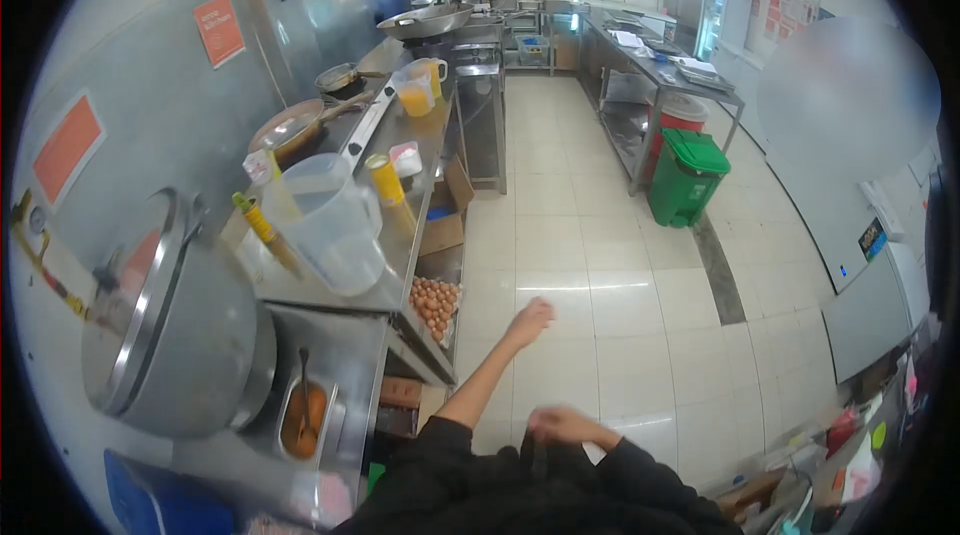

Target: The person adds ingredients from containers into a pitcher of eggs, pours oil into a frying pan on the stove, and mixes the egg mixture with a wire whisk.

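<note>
My left hand reaches out over the floor tiles, with its fingers curled in and nothing visible in them. Close to my body, my right hand is smeared by motion, so its fingers and anything in them cannot be made out. Neither hand touches the counter. To the left of my left hand, brown eggs fill a low shelf. Above them on the steel counter stand a large clear plastic jug and a yellow canister.
A big metal pot and a steel pan of orange sauce with a ladle occupy the near left. Farther along are measuring jugs and woks. A green bin stands right of the tiled aisle, beside a steel table.
</note>
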`<state>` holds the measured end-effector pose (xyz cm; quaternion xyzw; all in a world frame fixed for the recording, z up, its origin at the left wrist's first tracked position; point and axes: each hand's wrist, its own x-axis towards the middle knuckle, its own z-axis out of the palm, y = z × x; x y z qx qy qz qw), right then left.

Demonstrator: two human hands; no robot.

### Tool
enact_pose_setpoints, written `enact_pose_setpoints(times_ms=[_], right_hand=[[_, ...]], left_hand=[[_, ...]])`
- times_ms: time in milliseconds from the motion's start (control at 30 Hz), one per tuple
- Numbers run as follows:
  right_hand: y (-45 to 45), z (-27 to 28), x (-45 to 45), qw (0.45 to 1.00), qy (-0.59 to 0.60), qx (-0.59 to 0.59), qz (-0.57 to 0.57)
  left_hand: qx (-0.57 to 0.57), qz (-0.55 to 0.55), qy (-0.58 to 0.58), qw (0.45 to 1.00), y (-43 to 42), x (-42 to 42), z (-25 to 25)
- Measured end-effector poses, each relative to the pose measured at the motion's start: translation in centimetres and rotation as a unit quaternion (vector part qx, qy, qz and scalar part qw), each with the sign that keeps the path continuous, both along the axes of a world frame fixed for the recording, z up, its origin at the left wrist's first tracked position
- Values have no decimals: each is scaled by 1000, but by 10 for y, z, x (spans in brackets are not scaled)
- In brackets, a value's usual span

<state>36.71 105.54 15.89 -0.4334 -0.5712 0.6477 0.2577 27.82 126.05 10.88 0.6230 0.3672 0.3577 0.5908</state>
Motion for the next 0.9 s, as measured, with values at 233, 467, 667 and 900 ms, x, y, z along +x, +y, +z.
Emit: enact_pose_setpoints(times_ms=[233,467,667,900], right_hand=[[416,-158,194,880,-283,23,-380],[804,-49,226,838,-414,149,-322],[1035,49,187,578,608,-201,-505],[1160,100,99,313,709,-275,-569]], left_hand=[[250,-321,220,886,66,108,159],[375,-161,5,913,305,142,205],[46,-247,-258,933,451,78,177],[-100,133,-318,933,574,86,161]])
